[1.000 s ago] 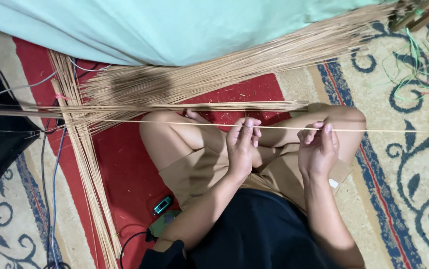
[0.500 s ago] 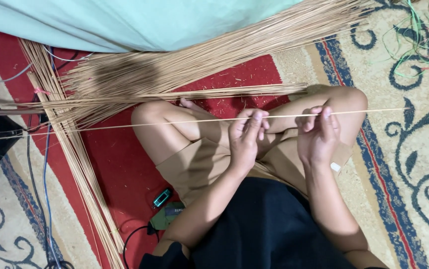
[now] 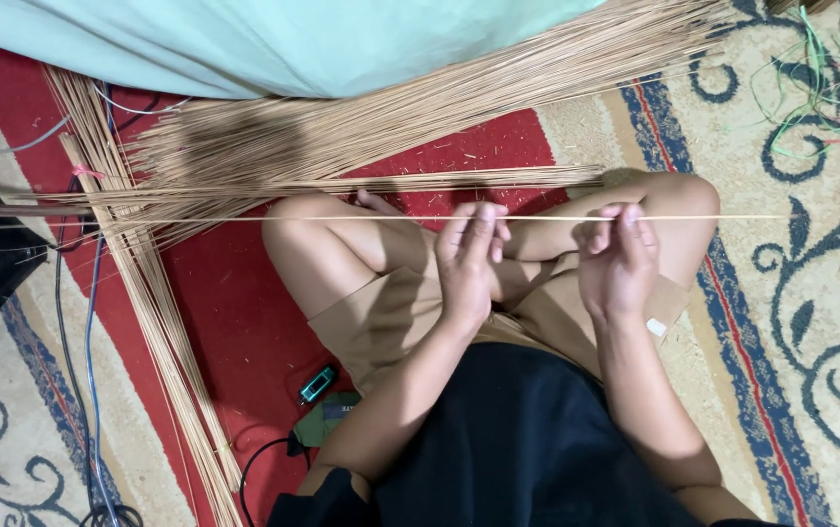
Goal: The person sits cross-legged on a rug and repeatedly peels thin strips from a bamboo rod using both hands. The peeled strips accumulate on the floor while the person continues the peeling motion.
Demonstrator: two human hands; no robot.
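Change since the earlier frames: view shifting right, hands sitting slightly lower and nearer centre; the pinched stick staying level.

Left hand (image 3: 467,263): fingers closing round a single thin stick (image 3: 342,218), pinching it above the knees.
Right hand (image 3: 618,262): fingertips pinching the same stick further along.
Stick: stretching horizontally, well beyond both hands.
Stick bundles (image 3: 361,137): lying fanned on the red rug (image 3: 235,322).
Green cloth (image 3: 274,39): lying above.
Cables (image 3: 83,342): trailing left.

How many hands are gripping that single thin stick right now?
2. The left hand pinches the thin stick near its middle; the right hand grips it further right, above the knee.
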